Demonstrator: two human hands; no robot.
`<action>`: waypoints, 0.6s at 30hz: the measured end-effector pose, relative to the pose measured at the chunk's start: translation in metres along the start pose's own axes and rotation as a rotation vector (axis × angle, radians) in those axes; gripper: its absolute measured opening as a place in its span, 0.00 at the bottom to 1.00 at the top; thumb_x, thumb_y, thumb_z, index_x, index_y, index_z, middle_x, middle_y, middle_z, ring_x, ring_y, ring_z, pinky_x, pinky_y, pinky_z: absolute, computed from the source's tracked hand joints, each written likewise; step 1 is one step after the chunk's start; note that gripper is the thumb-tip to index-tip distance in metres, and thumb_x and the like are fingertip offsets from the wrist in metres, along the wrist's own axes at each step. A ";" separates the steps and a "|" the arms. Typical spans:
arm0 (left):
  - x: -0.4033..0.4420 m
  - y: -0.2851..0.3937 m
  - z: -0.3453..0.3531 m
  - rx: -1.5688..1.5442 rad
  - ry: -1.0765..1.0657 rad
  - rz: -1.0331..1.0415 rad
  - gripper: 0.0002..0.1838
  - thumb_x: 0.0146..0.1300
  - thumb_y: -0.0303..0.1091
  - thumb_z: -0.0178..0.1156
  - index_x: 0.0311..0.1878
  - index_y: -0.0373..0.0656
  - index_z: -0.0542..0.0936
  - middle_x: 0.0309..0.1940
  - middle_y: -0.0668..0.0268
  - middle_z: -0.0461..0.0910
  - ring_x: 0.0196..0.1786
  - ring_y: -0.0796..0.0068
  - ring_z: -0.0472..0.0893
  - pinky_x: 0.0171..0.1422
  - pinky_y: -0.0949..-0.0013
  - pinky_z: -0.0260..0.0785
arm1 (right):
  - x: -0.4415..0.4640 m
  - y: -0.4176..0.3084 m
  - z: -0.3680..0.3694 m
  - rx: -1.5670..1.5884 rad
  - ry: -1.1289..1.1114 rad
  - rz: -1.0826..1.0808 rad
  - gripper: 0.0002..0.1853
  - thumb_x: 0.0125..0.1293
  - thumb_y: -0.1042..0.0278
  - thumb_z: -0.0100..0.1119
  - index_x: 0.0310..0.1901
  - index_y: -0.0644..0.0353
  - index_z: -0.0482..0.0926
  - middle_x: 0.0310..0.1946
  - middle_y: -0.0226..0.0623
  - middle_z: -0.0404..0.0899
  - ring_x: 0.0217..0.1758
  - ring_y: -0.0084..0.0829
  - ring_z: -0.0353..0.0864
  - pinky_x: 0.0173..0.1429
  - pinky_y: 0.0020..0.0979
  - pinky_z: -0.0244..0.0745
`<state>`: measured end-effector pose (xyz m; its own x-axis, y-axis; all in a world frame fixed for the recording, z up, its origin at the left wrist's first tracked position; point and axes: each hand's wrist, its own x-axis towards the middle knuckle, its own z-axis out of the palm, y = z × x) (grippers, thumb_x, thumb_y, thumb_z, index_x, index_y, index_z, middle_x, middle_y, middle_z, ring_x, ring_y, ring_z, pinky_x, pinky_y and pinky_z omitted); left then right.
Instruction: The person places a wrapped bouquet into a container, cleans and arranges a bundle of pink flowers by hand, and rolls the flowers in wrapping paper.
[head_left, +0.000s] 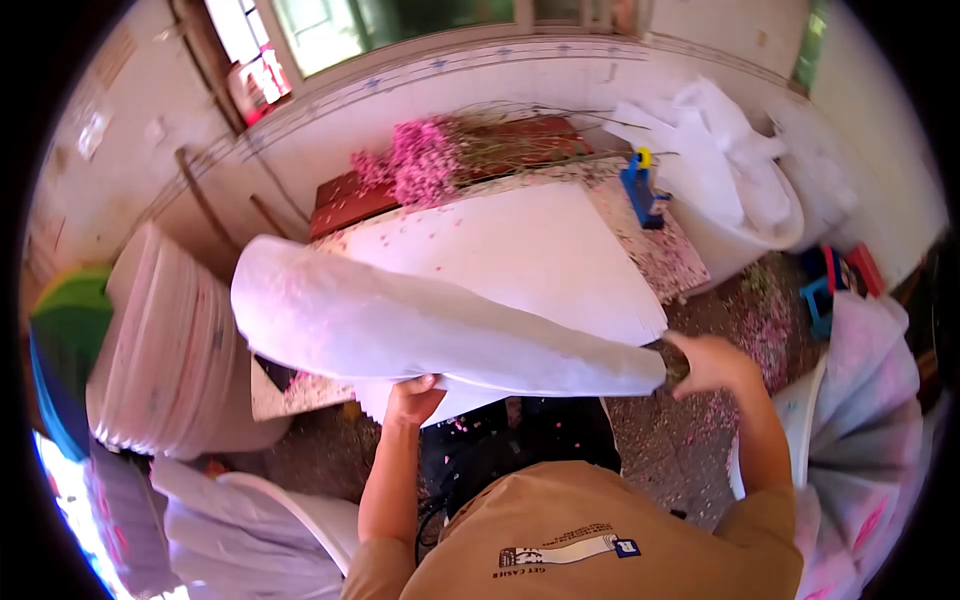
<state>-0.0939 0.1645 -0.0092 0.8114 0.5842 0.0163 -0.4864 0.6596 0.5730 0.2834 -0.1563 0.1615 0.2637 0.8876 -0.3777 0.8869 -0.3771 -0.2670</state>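
A long cone of white wrapping sheet (400, 315) lies across in front of me, with a faint pink tint showing through its wide left end. My left hand (413, 400) grips the lower edge of this wrapped flower bunch, thumb on top. At the narrow right end, my right hand (708, 364) curves its thumb and fingers around the dark stem ends (674, 362). Beneath the bunch is a stack of white sheets (530, 255) on the table. What is inside the wrap is mostly hidden.
Loose pink flowers (425, 165) with long stems lie on a reddish-brown board (340, 205) at the back. A blue tape dispenser (642, 190) stands at the table's right. White tubs hold wrapped bunches (865, 400) on both sides. Stacked pale tubs (165, 345) stand left. Petals litter the floor.
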 end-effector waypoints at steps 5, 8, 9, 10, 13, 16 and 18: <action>0.023 -0.048 -0.033 0.050 0.031 -0.103 0.28 0.61 0.35 0.75 0.63 0.37 0.77 0.59 0.56 0.82 0.60 0.53 0.83 0.71 0.47 0.72 | 0.017 0.060 0.090 0.069 -0.109 0.055 0.27 0.48 0.58 0.76 0.52 0.56 0.84 0.42 0.54 0.87 0.47 0.54 0.87 0.53 0.47 0.81; 0.014 -0.057 0.025 0.554 0.233 -0.447 0.36 0.72 0.57 0.64 0.66 0.32 0.71 0.56 0.47 0.82 0.55 0.49 0.85 0.58 0.50 0.81 | 0.011 0.061 0.119 -0.054 -0.058 0.161 0.15 0.54 0.64 0.65 0.44 0.54 0.85 0.39 0.54 0.87 0.46 0.55 0.87 0.52 0.51 0.81; 0.011 -0.058 0.045 0.600 0.237 -0.454 0.37 0.73 0.59 0.61 0.66 0.31 0.71 0.55 0.46 0.82 0.52 0.50 0.86 0.53 0.53 0.83 | 0.013 0.073 0.141 -0.115 -0.053 0.176 0.14 0.53 0.64 0.66 0.43 0.54 0.85 0.39 0.54 0.87 0.46 0.55 0.87 0.52 0.52 0.81; 0.017 -0.063 0.049 0.648 0.307 -0.426 0.36 0.74 0.59 0.60 0.64 0.30 0.72 0.52 0.46 0.83 0.49 0.53 0.87 0.49 0.56 0.83 | 0.007 0.070 0.147 -0.049 -0.011 0.135 0.14 0.55 0.64 0.65 0.43 0.57 0.85 0.39 0.56 0.86 0.46 0.57 0.86 0.52 0.53 0.80; 0.046 -0.072 0.043 0.907 0.411 -0.274 0.22 0.76 0.48 0.57 0.42 0.32 0.81 0.29 0.56 0.86 0.27 0.70 0.85 0.32 0.68 0.79 | 0.002 0.072 0.172 0.018 0.022 0.081 0.13 0.56 0.67 0.66 0.42 0.62 0.83 0.34 0.54 0.87 0.36 0.54 0.88 0.44 0.49 0.82; 0.058 -0.074 0.051 1.159 0.414 -0.232 0.21 0.75 0.44 0.56 0.36 0.33 0.82 0.24 0.57 0.85 0.23 0.72 0.83 0.29 0.69 0.77 | 0.002 0.064 0.178 0.544 -0.124 0.239 0.10 0.57 0.70 0.68 0.38 0.65 0.82 0.27 0.45 0.85 0.27 0.40 0.86 0.35 0.43 0.81; 0.058 -0.078 0.056 1.094 0.396 -0.268 0.21 0.75 0.45 0.57 0.34 0.33 0.82 0.22 0.59 0.84 0.22 0.73 0.82 0.27 0.69 0.76 | 0.004 0.062 0.179 0.577 -0.130 0.253 0.10 0.57 0.71 0.69 0.37 0.66 0.81 0.25 0.40 0.83 0.25 0.34 0.84 0.32 0.39 0.80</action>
<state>0.0092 0.1206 -0.0074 0.5950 0.7216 -0.3539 0.3734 0.1418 0.9168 0.2712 -0.2237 -0.0154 0.3576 0.7268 -0.5864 0.4473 -0.6845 -0.5756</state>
